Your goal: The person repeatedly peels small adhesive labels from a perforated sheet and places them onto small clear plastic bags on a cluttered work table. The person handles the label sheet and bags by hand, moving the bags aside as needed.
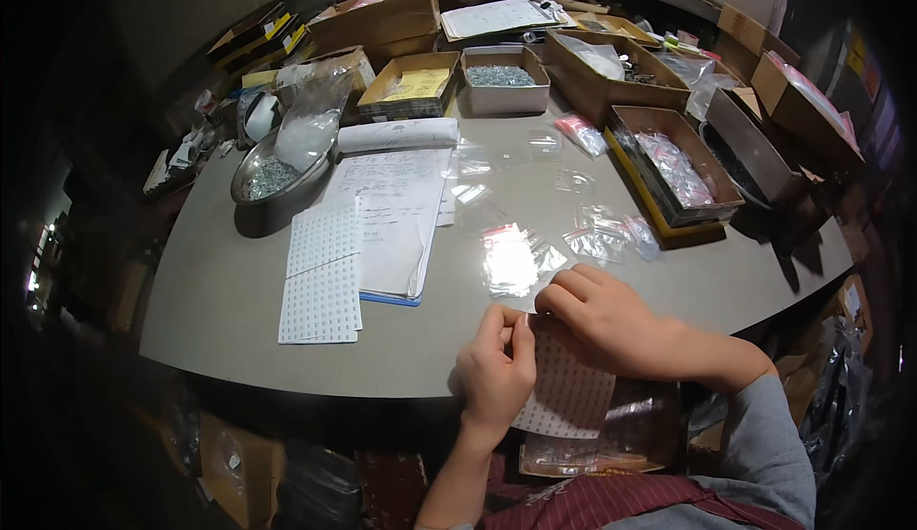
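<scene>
My left hand [499, 368] is closed, thumb and fingers pinching the upper left corner of a white sheet of small printed labels [564, 392]. This sheet hangs over the table's front edge. My right hand [607, 325] lies across the sheet's upper part, fingers bent and closed, its fingertips meeting the left ones at the top edge. Whatever is between the right fingertips is too small to make out. Just beyond the hands lies a stack of clear zip bags [509, 261] with red strips, glaring in the light. Loose small clear bags [597, 234] lie to its right.
More label sheets [322, 277] overlap a clipboard with written papers [392, 210]. A metal bowl [253, 186] and a white bin [506, 100] hold small metal parts. A box of filled bags [673, 167] stands at right. An open box [540, 458] sits below the table edge.
</scene>
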Demonstrator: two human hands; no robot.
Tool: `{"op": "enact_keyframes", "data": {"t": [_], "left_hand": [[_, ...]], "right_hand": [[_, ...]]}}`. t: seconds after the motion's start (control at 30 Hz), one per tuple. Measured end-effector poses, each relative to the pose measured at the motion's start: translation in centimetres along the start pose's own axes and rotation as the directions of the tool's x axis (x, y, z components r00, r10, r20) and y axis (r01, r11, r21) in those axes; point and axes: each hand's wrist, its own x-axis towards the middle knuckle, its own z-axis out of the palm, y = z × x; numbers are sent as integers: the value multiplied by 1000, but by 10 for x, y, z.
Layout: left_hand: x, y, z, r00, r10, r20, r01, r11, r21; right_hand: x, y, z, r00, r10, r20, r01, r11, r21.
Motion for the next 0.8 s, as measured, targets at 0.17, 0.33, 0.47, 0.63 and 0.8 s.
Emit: {"op": "enact_keyframes", "data": {"t": [0.17, 0.33, 0.47, 0.63, 0.8], "left_hand": [[1, -1, -1, 1000, 7, 1, -7, 1000, 0], [2, -1, 1, 999, -30, 16, 29, 1000, 4], [2, -1, -2, 999, -27, 35, 27, 1000, -14], [1, 4, -2, 1000, 6, 14, -5, 999, -37], [1, 1, -3, 1000, 16, 9, -16, 1000, -11]], "right_hand": [[-15, -8, 4, 995, -97, 1, 96, 979, -178], [4, 21, -15, 998, 20, -63, -11, 991, 136], [51, 80, -13, 936, 174, 305, -228, 962, 151], [54, 98, 21, 922, 263, 285, -264, 964, -35], [59, 107, -8, 780, 484, 397, -367, 867, -336]]}}
